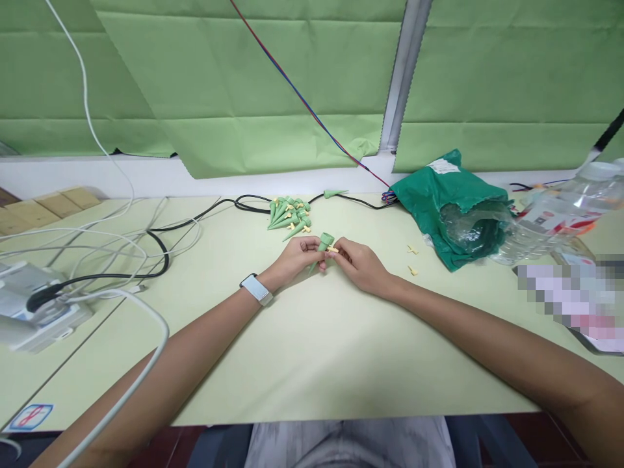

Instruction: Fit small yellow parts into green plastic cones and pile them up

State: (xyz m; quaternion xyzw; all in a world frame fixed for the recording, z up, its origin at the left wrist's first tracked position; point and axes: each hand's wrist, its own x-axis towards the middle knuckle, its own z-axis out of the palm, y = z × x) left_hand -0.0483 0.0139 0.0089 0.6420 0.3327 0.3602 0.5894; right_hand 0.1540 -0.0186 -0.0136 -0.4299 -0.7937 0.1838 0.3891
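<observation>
- Spike [322, 250] of green plastic, tilted, pinched in the left hand [296, 255] at mid-table; the right hand [359, 262] is closed on a yellow piece [333, 249] at the spike's side.
- Pile of spikes [288, 214] on the far side of the hands, most with yellow pieces attached.
- Lone spike [335, 193] farther right, beside a black cable [363, 204], no yellow showing.
- Loose yellow pieces [412, 249] right of the hands, lying apart.
- Green bag [451, 188] at far right, crumpled open, clear plastic [468, 227] inside.
- Plastic bottle [550, 221] on its side, right of the bag; contents hard to tell.
</observation>
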